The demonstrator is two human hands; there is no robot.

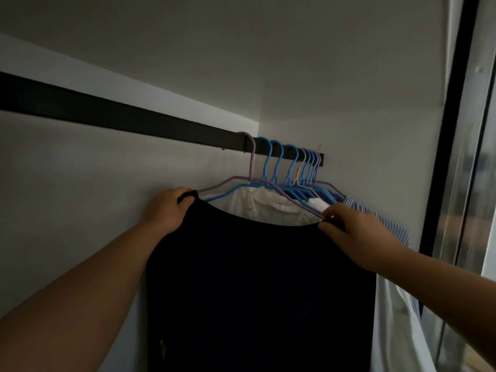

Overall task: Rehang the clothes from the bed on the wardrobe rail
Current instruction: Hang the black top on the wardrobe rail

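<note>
Settling a dark top on its hanger, already hooked on the rail

Left hand (171, 208) pinches the left shoulder strap of the dark top (257, 291), right hand (349, 229) pinches the right one, both closed on fabric where it meets the lilac hanger (252, 167); its hook sits over the black rail (134, 119), just left of the blue hangers (292, 167) bunched at the rail's right end. Next, I judge: seat both straps, let go gently so nothing slides off

No legible txt or labels anywhere.
</note>
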